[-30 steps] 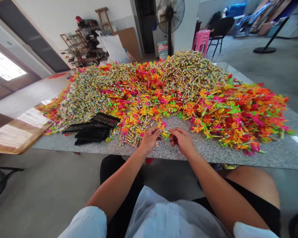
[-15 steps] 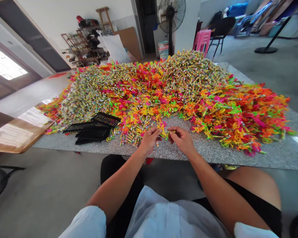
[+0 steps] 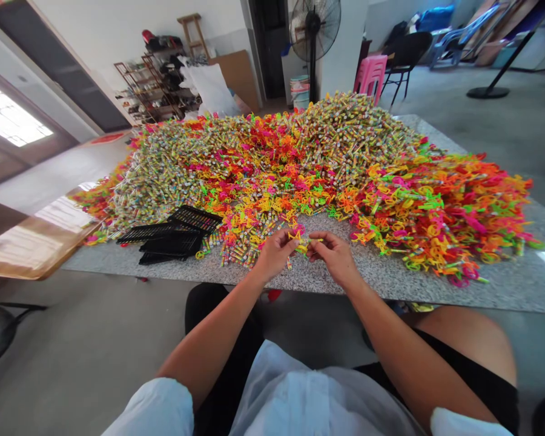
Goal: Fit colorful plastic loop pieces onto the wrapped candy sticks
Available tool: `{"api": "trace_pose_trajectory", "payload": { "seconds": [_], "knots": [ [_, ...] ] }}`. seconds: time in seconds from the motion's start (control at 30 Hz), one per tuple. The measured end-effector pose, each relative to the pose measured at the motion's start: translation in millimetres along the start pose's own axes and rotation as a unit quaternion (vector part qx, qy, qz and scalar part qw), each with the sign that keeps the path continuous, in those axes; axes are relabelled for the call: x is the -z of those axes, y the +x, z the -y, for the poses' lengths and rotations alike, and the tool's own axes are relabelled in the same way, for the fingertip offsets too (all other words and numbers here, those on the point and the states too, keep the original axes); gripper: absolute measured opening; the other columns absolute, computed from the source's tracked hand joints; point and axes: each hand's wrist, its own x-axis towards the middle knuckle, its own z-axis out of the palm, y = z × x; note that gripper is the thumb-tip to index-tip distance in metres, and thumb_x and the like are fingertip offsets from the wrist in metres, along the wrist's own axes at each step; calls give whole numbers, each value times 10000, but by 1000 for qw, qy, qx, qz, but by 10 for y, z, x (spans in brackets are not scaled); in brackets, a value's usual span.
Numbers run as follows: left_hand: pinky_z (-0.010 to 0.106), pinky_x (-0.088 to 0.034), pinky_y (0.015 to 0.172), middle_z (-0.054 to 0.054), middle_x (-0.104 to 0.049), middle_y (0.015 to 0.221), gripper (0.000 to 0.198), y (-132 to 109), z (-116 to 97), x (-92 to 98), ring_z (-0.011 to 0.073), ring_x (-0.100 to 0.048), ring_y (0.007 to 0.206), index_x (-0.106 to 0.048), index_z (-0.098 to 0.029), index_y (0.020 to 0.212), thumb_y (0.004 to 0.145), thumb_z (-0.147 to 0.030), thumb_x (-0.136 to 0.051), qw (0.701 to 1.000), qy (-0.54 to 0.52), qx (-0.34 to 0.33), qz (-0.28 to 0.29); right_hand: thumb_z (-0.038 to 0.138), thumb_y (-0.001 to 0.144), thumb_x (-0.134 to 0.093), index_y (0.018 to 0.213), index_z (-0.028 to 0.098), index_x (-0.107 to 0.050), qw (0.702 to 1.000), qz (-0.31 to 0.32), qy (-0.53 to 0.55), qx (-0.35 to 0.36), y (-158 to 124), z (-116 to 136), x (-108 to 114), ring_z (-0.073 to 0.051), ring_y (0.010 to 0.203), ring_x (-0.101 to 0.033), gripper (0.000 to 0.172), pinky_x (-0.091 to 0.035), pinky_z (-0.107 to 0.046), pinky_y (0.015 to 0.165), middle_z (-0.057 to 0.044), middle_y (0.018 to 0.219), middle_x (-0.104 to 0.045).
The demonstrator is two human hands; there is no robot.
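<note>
Yellow plastic pieces (image 3: 297, 235) sit pinched in the grip of the left hand (image 3: 274, 253); the right hand (image 3: 335, 255) pinches a slim piece (image 3: 317, 240) lying crosswise, pointing toward them.

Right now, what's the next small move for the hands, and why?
Probably ease the right hand slightly toward the left hand: each seems to pinch something small, yellow pieces at the left, a thin piece at the right, with only a narrow gap between their fingertips.
</note>
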Motion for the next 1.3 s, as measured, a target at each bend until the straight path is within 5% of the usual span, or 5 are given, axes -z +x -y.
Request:
{"api": "trace_pose_trajectory", "payload": {
  "seconds": [0.27, 0.67, 0.8, 1.0, 1.3],
  "knots": [
    [274, -548, 693, 55, -696, 919, 359, -48, -48, 56, 173, -672, 809, -676, -185, 1047, 849, -483, -705, 997, 6, 35, 67, 431, 827, -737, 1007, 224, -662, 987, 48, -147, 46, 16, 5, 94, -151, 669, -635, 285, -516, -282, 624, -6, 804, -690],
    [208, -506, 521, -22, -568, 679, 396, 5, -46, -69, 109, -575, 591, -632, -178, 805, 875, -567, -606, 993, 117, 19, 12, 346, 952, -637, 1053, 223, -725, 889, 80, -377, 248, -14, 54, 186, -160, 761, -630, 182, -497, -295, 727, -50, 912, -707],
    [203, -487, 489, -17, -586, 641, 375, 12, -4, -164, 107, -579, 543, -568, -176, 749, 884, -525, -598, 994, 110, 8, -7, 327, 954, -631, 1016, 217, -738, 894, 52, -371, 245, -33, 125, 183, -160, 745, -628, 165, -480, -285, 691, -37, 842, -689],
    [238, -532, 531, 40, -663, 782, 486, 75, -154, -76, 157, -676, 638, -604, -168, 924, 911, -644, -511, 992, 90, 44, 79, 320, 947, -645, 987, 209, -738, 909, 64, -338, 236, -7, 258, 253, -161, 813, -655, 150, -487, -280, 738, -33, 880, -704],
    [188, -520, 524, -13, -545, 736, 459, 173, -213, -134, 114, -595, 648, -607, -188, 924, 903, -641, -538, 982, 151, -3, 109, 323, 946, -643, 1003, 215, -734, 891, 99, -364, 253, 22, 250, 302, -155, 793, -644, 152, -480, -282, 741, -30, 866, -696]
  ]
}}
